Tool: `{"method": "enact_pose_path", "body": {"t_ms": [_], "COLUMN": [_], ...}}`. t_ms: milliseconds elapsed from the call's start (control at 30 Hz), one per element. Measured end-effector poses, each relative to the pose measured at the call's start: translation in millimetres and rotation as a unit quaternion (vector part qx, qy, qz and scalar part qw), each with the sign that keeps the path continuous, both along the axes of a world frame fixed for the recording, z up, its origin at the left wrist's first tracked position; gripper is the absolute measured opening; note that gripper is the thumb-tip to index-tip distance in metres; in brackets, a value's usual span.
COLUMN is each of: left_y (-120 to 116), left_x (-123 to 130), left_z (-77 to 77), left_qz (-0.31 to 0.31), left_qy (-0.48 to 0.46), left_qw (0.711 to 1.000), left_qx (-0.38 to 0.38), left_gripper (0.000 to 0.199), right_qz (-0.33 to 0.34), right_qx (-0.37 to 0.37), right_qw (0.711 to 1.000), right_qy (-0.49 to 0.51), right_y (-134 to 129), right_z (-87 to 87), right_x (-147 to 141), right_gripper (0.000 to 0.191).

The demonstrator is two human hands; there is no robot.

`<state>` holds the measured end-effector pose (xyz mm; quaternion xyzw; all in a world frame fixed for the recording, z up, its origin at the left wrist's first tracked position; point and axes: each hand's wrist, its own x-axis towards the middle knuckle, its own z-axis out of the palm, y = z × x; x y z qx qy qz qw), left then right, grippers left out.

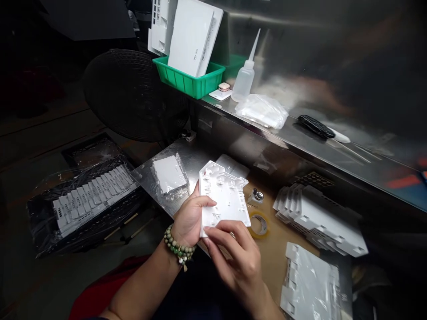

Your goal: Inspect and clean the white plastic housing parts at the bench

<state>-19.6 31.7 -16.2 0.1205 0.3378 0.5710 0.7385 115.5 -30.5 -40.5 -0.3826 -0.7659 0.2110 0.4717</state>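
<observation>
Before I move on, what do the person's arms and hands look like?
The left hand and right hand wear no gloves. The left has stacked bead bracelets, mostly muted green with some white, and a tan tassel; no bracelet shows on the right.

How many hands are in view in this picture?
2. The left hand holds the white panel at its left side, thumb over its inner face; the right hand has its fingertips at the panel's near corner. Darkness could hide others.

The metal bench (190, 151) carries a bagged white stack (169, 174) and brown board (276, 242) beneath a tape roll (263, 226).
</observation>
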Motion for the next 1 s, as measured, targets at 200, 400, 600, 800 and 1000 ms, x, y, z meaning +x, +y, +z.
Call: {"method": "enact_pose_path", "body": {"t_ms": [200,400,600,800,1000], "left_y": [-4,-5,-6,2,4], "left_x": [6,8,13,-17,-55], "left_z": [0.7,0.8,2.9,-3.5,-16.4], "left_qz": [-0.008,-0.026,-0.028,-0.039,-0.004], "left_qy": [0.002,-0.011,-0.010,-0.014,-0.049], "left_qw": [1.000,0.999,0.999,0.999,0.999], "left_qx": [0.022,0.030,0.027,-0.012,0.001], "left_gripper": [0.098,0.096,0.099,0.097,0.086], "right_qz": [-0.029,-0.027,-0.042,-0.159,-0.374], "right_qx": [-0.007,0.014,0.016,0.002,0.029], "right_qw": [1.000,0.999,0.999,0.987,0.927], "right_qy": [-0.010,-0.025,-0.007,-0.018,0.020], "right_y": [-8,-13,-15,-14,-21], "right_z": [2.3,5.6,7.2,-9.4,-22.9], "right_x": [13,13,9,62,121], "right_gripper": [0.036,0.038,0.037,0.026,0.015]}}
